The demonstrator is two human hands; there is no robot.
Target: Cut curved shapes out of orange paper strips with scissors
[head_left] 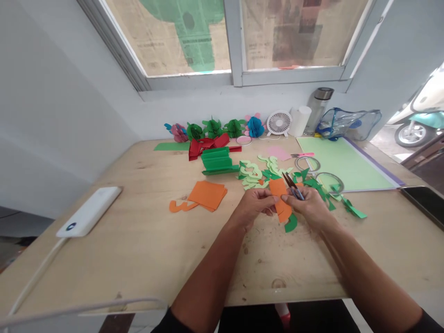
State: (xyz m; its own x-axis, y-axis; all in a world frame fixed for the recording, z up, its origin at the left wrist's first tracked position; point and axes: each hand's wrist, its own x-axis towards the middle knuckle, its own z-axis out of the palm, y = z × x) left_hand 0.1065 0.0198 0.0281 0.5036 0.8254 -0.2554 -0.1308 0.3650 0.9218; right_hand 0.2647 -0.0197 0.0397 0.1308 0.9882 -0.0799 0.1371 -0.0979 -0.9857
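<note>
An orange paper piece is held upright between my two hands over the table. My left hand pinches its left edge between thumb and fingers. On the other side, my right hand grips the paper's right edge and also keeps a pair of scissors in its fingers, blades pointing up and left. Below the paper lies a curved green scrap. Light green cut-out shapes and dark green scraps are scattered just beyond my hands. To the left rest stacked orange sheets and a wavy orange cut-out.
Folded green paper and red paper lie farther back. Tape rolls sit by a pale green board. Along the wall stand paper figures, a small fan and a bottle. A white power strip is left, a phone right.
</note>
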